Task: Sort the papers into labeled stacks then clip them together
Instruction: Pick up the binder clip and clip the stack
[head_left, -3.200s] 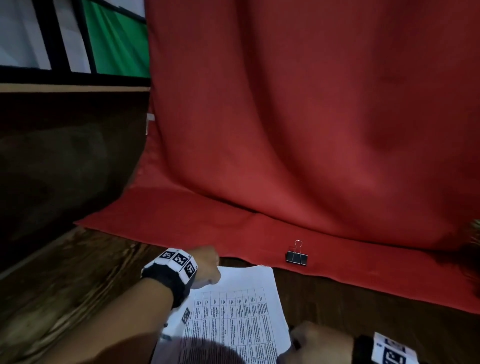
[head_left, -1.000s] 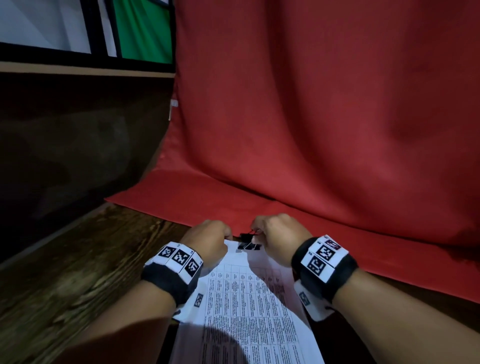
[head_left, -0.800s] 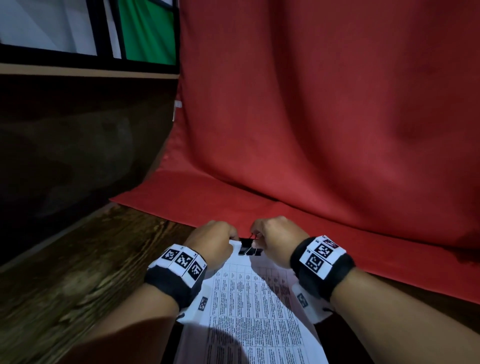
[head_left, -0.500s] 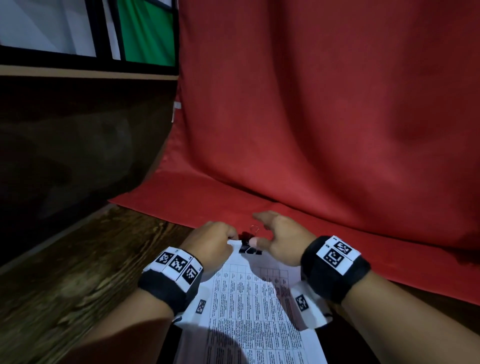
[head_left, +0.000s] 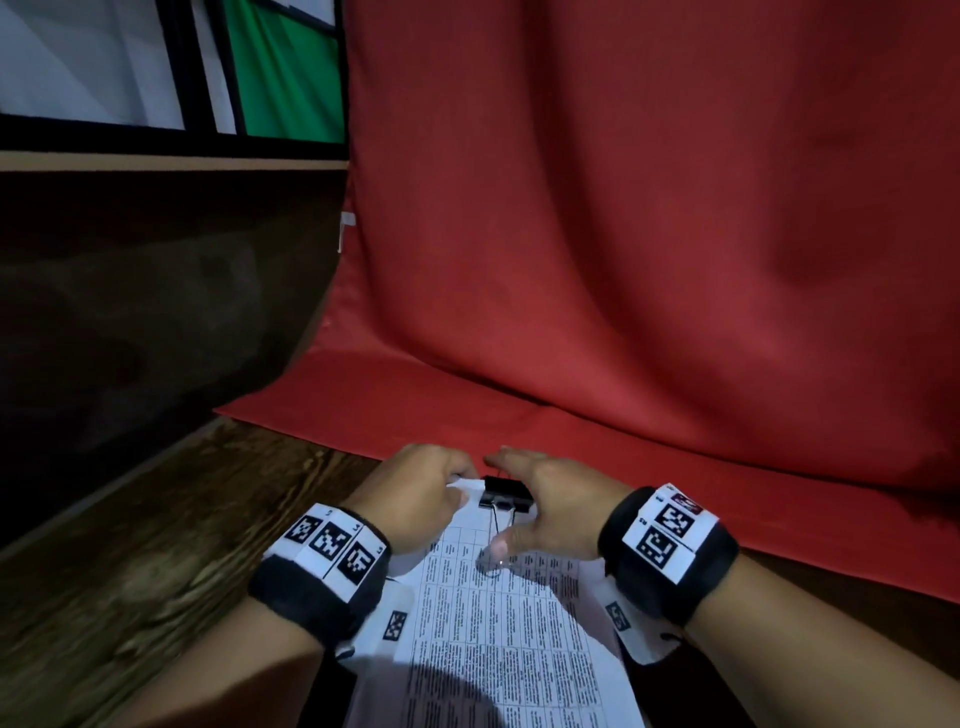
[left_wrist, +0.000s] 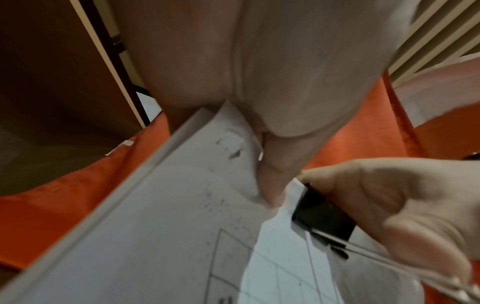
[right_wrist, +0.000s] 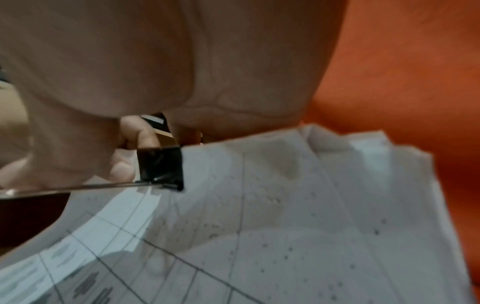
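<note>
About three seconds ago the small black binder clip with wire handles lay alone on the red cloth, apart from the stack of white printed papers; now it is clamped on the stack's far edge. My right hand was down at the near corner of the sheets then; it has come up beside the clip. A second ago its fingers were curled tight around the clip; now they are stretched out and my thumb presses one wire handle flat onto the top sheet. My left hand has shifted slightly along the far edge, pinching it just beside the clip.
</note>
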